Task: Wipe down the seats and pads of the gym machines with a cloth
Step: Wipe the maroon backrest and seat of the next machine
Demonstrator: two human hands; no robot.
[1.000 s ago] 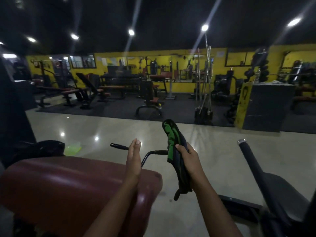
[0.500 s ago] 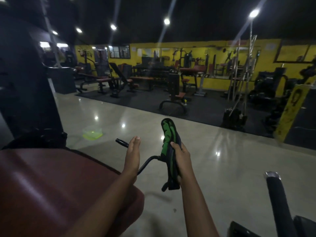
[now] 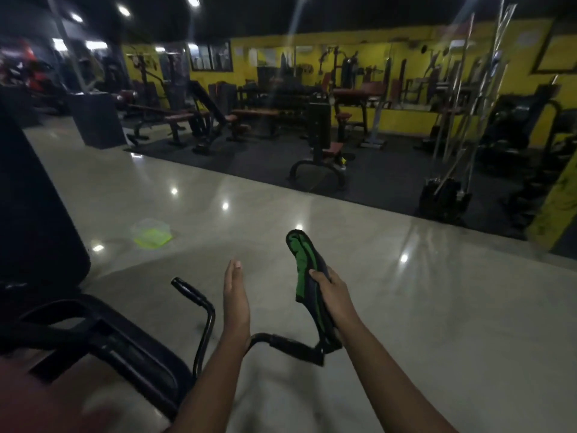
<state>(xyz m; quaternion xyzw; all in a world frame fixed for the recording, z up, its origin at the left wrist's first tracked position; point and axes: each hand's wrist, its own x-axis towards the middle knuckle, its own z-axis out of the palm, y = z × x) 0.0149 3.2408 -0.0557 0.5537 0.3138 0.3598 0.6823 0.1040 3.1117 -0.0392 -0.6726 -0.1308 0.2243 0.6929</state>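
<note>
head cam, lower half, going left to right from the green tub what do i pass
tub → bar grip → left hand, held flat → cloth → right hand gripping it

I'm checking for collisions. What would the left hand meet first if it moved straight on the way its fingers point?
Nothing close: the left hand points forward over bare glossy floor. The green container lies off to its left. Farther on come the benches, though depth is unclear.
</note>
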